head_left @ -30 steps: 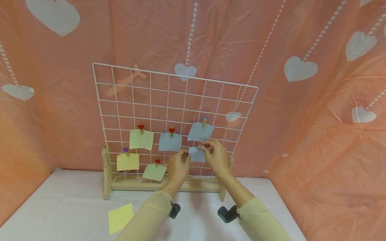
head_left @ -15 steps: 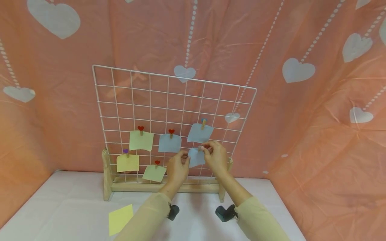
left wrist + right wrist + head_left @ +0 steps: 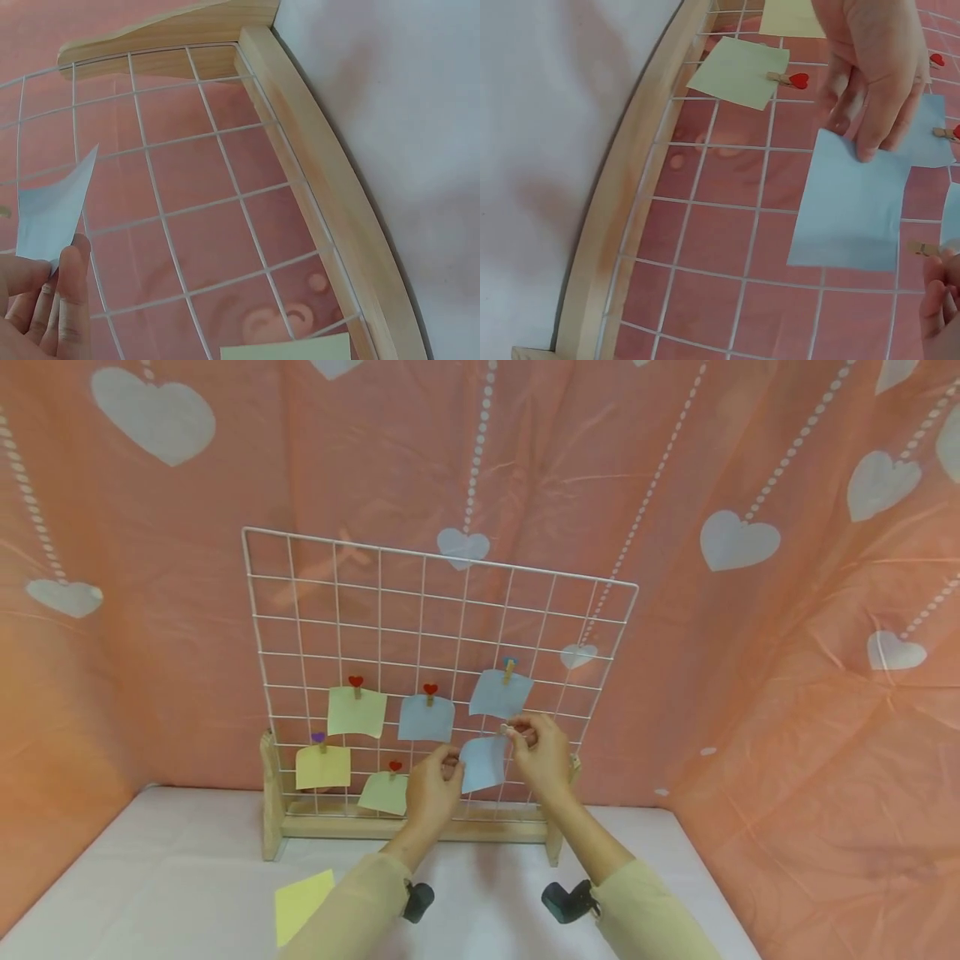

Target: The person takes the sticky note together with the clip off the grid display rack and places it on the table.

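A light blue paper note [image 3: 483,764] is in front of the lower right of the white wire grid [image 3: 397,631]. My left hand [image 3: 433,783] pinches its left edge between thumb and fingers; the left wrist view shows the note [image 3: 52,214] curling up from the fingertips. Up and to the right, my right hand [image 3: 542,756] pinches a small wooden clothespin [image 3: 924,248] at the grid. A gap separates clothespin and note in the right wrist view. Just above hangs another blue note [image 3: 501,693] under a clothespin with a blue top.
Left of the hands, a blue note [image 3: 426,718], green notes [image 3: 357,712] and a yellow note [image 3: 322,768] hang from heart-topped clothespins. Wooden feet [image 3: 272,797] hold the grid on the white table. A loose yellow note [image 3: 302,902] lies at front left.
The blue note in my left hand has moved down and left, away from the clothespin. My right hand stays at nearly the same spot on the grid, still holding the clothespin.
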`<state>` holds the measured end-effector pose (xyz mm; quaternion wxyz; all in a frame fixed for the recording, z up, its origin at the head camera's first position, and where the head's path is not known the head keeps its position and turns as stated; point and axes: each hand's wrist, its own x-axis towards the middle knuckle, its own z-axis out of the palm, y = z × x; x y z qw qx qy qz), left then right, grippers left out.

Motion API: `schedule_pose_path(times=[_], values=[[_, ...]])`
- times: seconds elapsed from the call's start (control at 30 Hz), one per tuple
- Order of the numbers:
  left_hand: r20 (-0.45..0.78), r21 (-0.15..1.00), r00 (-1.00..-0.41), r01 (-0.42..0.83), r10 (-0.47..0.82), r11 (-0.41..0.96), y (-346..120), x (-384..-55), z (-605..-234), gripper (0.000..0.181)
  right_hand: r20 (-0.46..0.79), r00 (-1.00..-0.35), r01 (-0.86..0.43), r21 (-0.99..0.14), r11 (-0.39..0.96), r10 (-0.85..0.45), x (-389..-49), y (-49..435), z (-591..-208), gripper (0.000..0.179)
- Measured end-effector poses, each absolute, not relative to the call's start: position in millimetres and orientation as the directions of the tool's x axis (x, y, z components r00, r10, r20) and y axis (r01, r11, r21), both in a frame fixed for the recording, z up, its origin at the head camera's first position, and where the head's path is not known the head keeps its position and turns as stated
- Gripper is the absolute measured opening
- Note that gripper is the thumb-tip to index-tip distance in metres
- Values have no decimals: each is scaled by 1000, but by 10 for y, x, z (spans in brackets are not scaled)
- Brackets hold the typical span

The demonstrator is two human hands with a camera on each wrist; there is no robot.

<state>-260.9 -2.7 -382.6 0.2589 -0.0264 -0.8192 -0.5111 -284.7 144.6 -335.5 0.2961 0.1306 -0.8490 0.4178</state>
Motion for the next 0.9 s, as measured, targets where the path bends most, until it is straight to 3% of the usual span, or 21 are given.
schedule_pose_path(times=[0.47, 0.73, 0.9], values=[[446, 831, -872, 321, -201, 454, -178, -2442, -3893, 15, 595, -803, -472, -673, 570, 38, -2719, 1524, -3466, 15], [440, 835, -874, 314, -206, 452, -253, -2313, -3992, 11, 501, -865, -453, -813, 366, 41, -2598, 1609, -3531, 19], [423, 839, -880, 292, -215, 459, -313, -2263, -4081, 12, 428, -902, -388, -859, 335, 54, -2391, 1627, -3458, 19]])
